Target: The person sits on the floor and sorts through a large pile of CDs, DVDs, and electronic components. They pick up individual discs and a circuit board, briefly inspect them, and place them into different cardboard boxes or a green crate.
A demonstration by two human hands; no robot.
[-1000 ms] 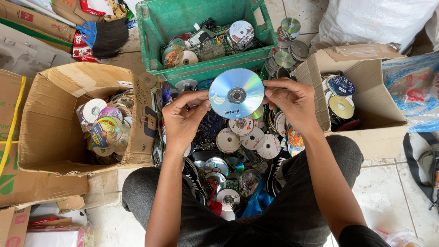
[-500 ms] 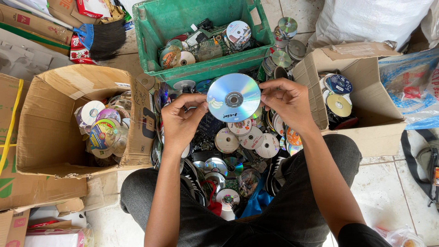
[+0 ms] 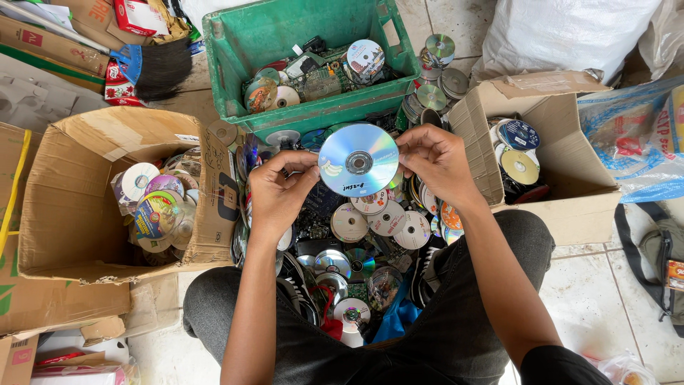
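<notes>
Silver disc [image 3: 358, 160], 1 pc, held up flat at chest height betw. both hands, shiny side w/ some print facing the camera; pinched by the rim only, likely to keep fingers off the surface. Left hand [image 3: 280, 191]: closed on disc's left edge, thumb & fingertips. Right hand [image 3: 436, 160]: closed on right edge, same pinch. Below: loose disc pile [image 3: 370, 228] on floor betw. person's knees, mixed w/ dark scrap. Green crate [image 3: 306, 57] just beyond pile, discs & circuit boards inside. Cardboard box, left [image 3: 71, 192]: on its side, printed discs spilling. Cardboard box, right [image 3: 541, 164]: upright, discs stacked inside. White sack [image 3: 563, 36] behind it; brush [image 3: 153, 71] far left. Surface: pale tiled floor [image 3: 598, 299], person seated on it; cluttered sorting corner, daylight
</notes>
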